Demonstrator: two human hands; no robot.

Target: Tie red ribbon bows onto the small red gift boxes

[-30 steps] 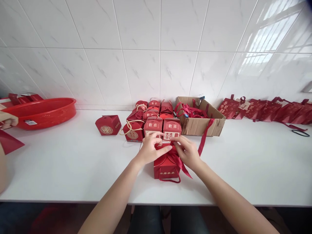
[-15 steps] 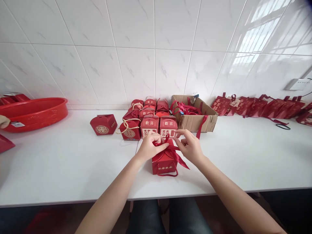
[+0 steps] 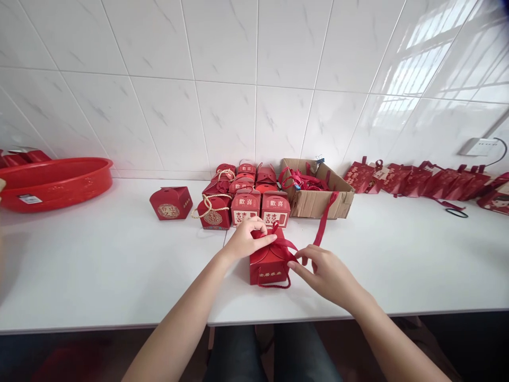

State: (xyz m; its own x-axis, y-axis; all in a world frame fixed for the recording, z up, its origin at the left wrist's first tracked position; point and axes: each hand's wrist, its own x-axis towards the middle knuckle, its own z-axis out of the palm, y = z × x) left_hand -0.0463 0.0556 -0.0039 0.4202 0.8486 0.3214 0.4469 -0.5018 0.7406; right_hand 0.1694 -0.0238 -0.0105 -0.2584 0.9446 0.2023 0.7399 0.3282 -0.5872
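Red gift box: upright on white table, centred before me. My left hand: pinching red satin ribbon atop box, seemingly for steadiness. My right hand: thumb and fingers closed on ribbon's end, apparently for tension.

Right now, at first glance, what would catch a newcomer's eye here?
Probably the two bare hands at front centre: the left hand and right hand have their fingers on a red ribbon at the top of a small red box. Behind it sits a cluster of red boxes, beside an open cardboard box of ribbon. At the picture's left edge, a big red basin stands out.
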